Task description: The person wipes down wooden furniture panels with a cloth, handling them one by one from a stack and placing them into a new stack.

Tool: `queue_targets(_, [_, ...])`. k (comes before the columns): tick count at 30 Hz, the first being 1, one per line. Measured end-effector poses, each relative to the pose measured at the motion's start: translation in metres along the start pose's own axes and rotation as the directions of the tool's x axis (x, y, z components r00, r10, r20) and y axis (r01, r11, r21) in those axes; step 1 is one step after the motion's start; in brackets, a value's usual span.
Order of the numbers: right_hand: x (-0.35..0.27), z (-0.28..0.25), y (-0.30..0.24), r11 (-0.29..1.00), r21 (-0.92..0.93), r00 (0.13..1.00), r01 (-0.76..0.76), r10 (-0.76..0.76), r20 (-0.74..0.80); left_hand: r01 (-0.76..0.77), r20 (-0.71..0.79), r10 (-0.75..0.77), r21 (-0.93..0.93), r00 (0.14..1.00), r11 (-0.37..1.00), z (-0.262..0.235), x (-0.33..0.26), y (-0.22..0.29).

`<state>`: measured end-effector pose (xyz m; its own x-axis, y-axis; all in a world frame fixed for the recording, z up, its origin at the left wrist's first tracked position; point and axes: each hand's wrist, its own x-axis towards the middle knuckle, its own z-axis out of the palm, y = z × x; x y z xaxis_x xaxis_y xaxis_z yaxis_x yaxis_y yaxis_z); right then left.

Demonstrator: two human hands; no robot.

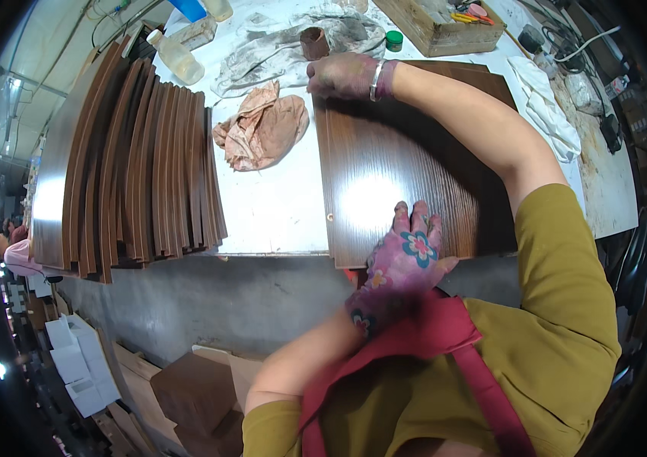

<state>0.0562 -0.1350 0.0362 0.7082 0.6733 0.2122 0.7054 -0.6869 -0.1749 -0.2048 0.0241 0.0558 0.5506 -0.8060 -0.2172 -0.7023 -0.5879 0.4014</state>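
A dark brown wood-grain panel lies flat on the white-covered table, its near edge toward me. My left hand, in a pink and purple floral glove, rests on the panel's near part with its fingers stretched out. At the panel's far left corner is my right hand, in a stained glove with a silver bracelet at the wrist. Its fingers are curled closed; what they hold, if anything, is hidden. Right behind that hand stands a small brown cup. A crumpled, stained pinkish cloth lies left of the panel.
Many similar brown panels stand on edge in a row at the left. Farther back are a plastic bottle, a stained grey cloth, a green-lidded jar and a wooden box. A white cloth lies at the right.
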Motion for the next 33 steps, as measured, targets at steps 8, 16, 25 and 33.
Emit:
queue_targets(8, [-0.002,-0.026,0.061,0.867,0.175,0.832,-0.467,0.498,-0.247,-0.202,-0.045,0.204,0.036,0.978,0.979,-0.010,0.003,-0.018])
queue_targets(16, [-0.173,-0.069,-0.013,0.253,0.915,0.662,-0.313,0.749,0.020,0.235,-0.677,-0.151,0.033,0.720,0.972,-0.089,0.073,-0.233])
queue_targets(25, [-0.254,-0.023,-0.035,0.249,0.927,0.642,-0.280,0.767,-0.012,0.298,-0.298,-0.414,-0.366,0.860,0.882,-0.078,0.111,-0.307])
queue_targets(33, [-0.273,-0.024,-0.027,0.073,0.993,0.729,-0.095,0.685,0.020,-0.252,-0.548,0.359,0.263,0.755,0.931,-0.098,0.007,-0.067])
